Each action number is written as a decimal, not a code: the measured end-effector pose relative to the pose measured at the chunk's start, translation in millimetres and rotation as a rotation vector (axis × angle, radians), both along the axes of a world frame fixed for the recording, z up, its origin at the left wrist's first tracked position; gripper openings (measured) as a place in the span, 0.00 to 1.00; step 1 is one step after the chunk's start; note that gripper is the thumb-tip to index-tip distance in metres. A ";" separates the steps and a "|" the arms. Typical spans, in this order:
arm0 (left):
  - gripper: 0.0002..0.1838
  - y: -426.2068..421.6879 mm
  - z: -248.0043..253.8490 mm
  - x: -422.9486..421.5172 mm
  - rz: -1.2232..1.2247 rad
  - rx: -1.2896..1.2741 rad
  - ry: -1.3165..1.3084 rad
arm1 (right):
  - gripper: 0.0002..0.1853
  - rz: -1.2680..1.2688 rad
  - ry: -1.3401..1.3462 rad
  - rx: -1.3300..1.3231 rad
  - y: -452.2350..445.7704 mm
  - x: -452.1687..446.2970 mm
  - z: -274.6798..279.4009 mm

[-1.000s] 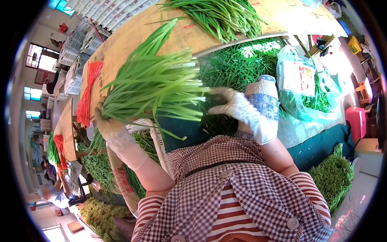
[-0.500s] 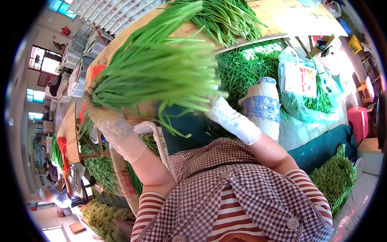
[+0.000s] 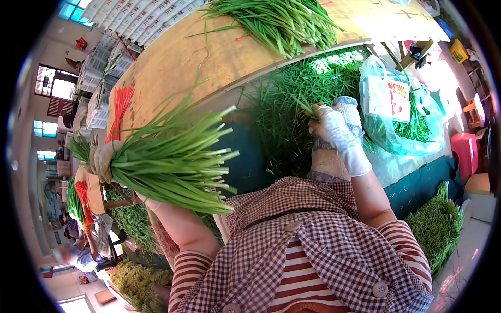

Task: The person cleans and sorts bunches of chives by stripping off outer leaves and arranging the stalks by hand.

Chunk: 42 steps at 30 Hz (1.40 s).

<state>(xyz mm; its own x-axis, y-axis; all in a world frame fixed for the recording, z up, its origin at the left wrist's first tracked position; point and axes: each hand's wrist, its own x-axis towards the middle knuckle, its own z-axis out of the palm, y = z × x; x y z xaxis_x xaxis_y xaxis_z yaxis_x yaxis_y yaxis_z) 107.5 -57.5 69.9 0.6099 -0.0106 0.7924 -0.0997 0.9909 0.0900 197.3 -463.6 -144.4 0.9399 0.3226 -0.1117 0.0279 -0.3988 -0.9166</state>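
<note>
My left hand (image 3: 103,160), in a pale glove, is wrapped round a thick bunch of garlic chives (image 3: 177,161) at the left of the head view. The cut pale ends fan out to the right, over the near table edge. My right hand (image 3: 334,128), in a white patterned glove, is closed on a few loose chive blades (image 3: 304,106). It is above a blue-and-white towel-like cloth (image 3: 347,104), beside a heap of loose green trimmings (image 3: 287,109).
A wooden table (image 3: 172,68) bears another pile of chives (image 3: 282,23) and red ties (image 3: 120,112). To the right are a clear plastic bag (image 3: 376,94) and a pink stool (image 3: 464,156). Green bundles (image 3: 436,229) stand lower right. A person (image 3: 83,255) is far left.
The chive bunch has moved down and left with my left hand, away from my right. My right hand has moved up and right, now with a few loose blades in it.
</note>
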 end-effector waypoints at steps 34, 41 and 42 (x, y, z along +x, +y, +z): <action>0.19 -36.0 -66.9 -35.5 0.244 -0.272 0.492 | 0.15 -0.323 0.290 0.968 -14.7 -4.7 30.2; 0.16 -22.5 -38.6 -8.4 0.107 -0.334 0.075 | 0.16 0.276 0.283 0.376 27.1 -25.4 62.2; 0.16 -22.2 -36.7 -7.0 0.097 -0.342 0.046 | 0.16 0.408 0.226 0.348 39.7 -38.5 88.2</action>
